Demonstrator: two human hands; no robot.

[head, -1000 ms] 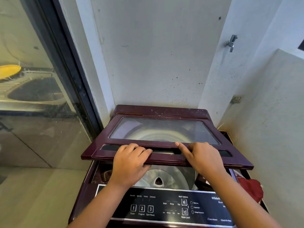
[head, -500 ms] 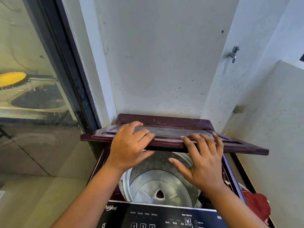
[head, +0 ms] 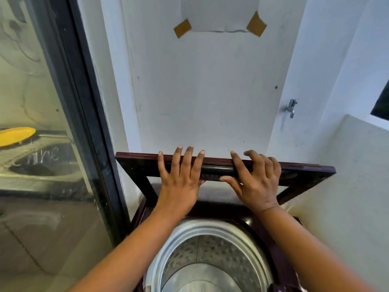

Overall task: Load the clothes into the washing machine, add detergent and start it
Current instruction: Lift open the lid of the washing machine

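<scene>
The maroon top-load washing machine [head: 139,214] stands against the white wall with its glass-paned lid [head: 134,166] raised almost upright. Below the lid the steel drum [head: 210,249] is exposed, and I see no clothes in the part that shows. My left hand [head: 179,180] presses flat on the lid's front rail, fingers straight and reaching past its top edge. My right hand [head: 254,183] holds the same rail further right, fingers bent over the top edge and thumb lying along the dark handle bar. No clothes, detergent or control panel are in view.
A dark-framed glass door [head: 90,123] runs close along the machine's left side. A metal tap [head: 291,107] sticks out of the wall at upper right, above a low white wall [head: 347,186] beside the machine. A taped paper [head: 219,15] hangs on the wall behind.
The lid has swung up from partly raised to nearly upright, with both hands following it. My view has tilted up, so the control panel and the red cloth at the right have left the frame.
</scene>
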